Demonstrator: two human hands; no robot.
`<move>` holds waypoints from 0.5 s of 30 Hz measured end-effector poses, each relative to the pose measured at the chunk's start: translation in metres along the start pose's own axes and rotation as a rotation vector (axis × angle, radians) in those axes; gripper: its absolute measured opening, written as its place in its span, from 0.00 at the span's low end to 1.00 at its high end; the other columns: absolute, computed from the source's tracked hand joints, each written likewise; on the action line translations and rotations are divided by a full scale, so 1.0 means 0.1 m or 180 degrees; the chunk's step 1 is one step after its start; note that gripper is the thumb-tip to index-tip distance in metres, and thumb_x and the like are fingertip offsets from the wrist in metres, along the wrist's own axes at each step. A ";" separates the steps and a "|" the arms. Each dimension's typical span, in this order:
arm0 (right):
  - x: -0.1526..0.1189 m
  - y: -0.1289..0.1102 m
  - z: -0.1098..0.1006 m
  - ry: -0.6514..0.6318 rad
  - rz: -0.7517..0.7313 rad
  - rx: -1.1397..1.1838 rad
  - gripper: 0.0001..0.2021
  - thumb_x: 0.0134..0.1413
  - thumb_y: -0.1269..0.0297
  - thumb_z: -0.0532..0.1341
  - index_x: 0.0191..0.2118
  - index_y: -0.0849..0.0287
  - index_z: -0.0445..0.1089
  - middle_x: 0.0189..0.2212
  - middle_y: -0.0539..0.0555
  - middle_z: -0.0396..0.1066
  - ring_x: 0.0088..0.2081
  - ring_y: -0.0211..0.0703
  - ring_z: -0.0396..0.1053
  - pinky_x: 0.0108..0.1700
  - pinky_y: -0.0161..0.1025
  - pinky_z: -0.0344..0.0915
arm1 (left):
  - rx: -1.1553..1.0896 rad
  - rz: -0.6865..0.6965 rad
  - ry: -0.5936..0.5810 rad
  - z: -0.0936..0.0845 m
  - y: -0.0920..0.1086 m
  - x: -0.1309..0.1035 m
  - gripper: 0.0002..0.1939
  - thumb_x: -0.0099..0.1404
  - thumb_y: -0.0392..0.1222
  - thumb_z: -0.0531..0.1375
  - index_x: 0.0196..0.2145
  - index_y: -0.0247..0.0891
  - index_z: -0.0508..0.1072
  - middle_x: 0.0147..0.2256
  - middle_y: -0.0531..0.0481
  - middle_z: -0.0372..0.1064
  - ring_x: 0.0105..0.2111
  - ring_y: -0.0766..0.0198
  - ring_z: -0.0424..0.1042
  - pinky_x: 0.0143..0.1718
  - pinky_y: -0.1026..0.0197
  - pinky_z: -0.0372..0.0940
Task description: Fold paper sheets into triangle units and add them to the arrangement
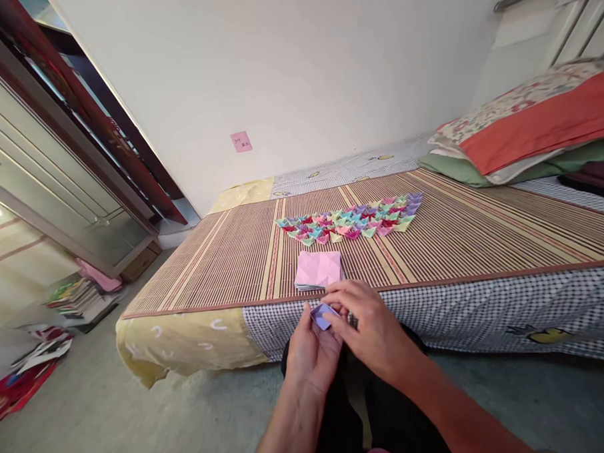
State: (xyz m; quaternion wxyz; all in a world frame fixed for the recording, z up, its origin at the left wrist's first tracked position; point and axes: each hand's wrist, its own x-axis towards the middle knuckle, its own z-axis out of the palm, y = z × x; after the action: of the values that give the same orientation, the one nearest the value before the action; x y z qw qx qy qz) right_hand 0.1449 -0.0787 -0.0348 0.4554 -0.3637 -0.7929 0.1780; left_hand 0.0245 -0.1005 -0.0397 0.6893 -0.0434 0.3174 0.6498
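A small purple piece of folded paper [322, 316] is held between both hands, just in front of the bed's edge. My left hand [311, 351] cradles it from below, palm up, thumb along its left side. From the right, my right hand [363, 320] pinches it, with fingertips on its inside and edge. Just beyond lies a stack of square paper [318, 269], pink on top. Farther back, several small folded paper boats [352, 219] in many colours stand packed in rows on the striped mat [223, 256].
Pillows [537, 119] are piled on the bed at the right. A pink note [241, 142] is stuck on the white wall. Books [77, 300] and a red bag [26, 392] lie on the floor at left, near a glazed door [43, 151].
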 end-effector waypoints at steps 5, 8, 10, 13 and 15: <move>0.02 0.10 -0.27 0.0086 0.0240 0.0191 0.06 0.66 0.71 0.61 0.43 0.57 0.75 0.45 0.57 0.74 0.49 0.52 0.72 0.53 0.50 0.68 | 0.0127 0.0075 -0.0078 -0.06 0.05 0.04 0.24 0.79 0.45 0.48 0.53 0.19 0.74 0.35 0.31 0.79 0.34 0.54 0.82 0.37 0.58 0.78; -0.01 0.10 -0.24 -0.0235 0.0350 0.0315 0.08 0.66 0.73 0.59 0.43 0.55 0.75 0.42 0.55 0.73 0.46 0.49 0.73 0.50 0.47 0.70 | 0.0152 0.0093 -0.0078 -0.07 0.04 0.05 0.24 0.79 0.45 0.48 0.55 0.21 0.74 0.35 0.33 0.79 0.34 0.55 0.81 0.38 0.58 0.77; -0.04 0.08 -0.18 -0.0335 0.0303 0.0315 0.10 0.65 0.76 0.60 0.42 0.55 0.76 0.41 0.54 0.73 0.45 0.48 0.74 0.49 0.46 0.70 | 0.0164 0.0090 -0.0079 -0.07 0.03 0.06 0.24 0.79 0.44 0.47 0.55 0.23 0.74 0.35 0.36 0.79 0.33 0.57 0.81 0.37 0.59 0.77; -0.06 0.06 -0.10 -0.0334 0.0063 0.0124 0.12 0.61 0.81 0.62 0.42 0.57 0.77 0.40 0.54 0.72 0.44 0.48 0.73 0.48 0.46 0.71 | 0.0163 0.0090 -0.0081 -0.07 0.03 0.07 0.23 0.79 0.43 0.47 0.54 0.24 0.75 0.35 0.36 0.80 0.34 0.57 0.81 0.37 0.59 0.76; -0.05 0.04 -0.07 -0.0339 -0.0159 -0.0076 0.13 0.59 0.83 0.62 0.42 0.58 0.77 0.40 0.55 0.72 0.44 0.49 0.73 0.48 0.48 0.71 | 0.0149 0.0087 -0.0084 -0.07 0.04 0.07 0.23 0.79 0.43 0.48 0.53 0.23 0.75 0.36 0.35 0.80 0.35 0.57 0.81 0.38 0.59 0.76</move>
State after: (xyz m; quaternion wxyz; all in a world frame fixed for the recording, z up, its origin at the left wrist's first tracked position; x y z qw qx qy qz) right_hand 0.1545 -0.0807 -0.0365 0.4125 -0.3392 -0.8269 0.1762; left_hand 0.0177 -0.0975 -0.0476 0.6852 -0.0142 0.3240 0.6521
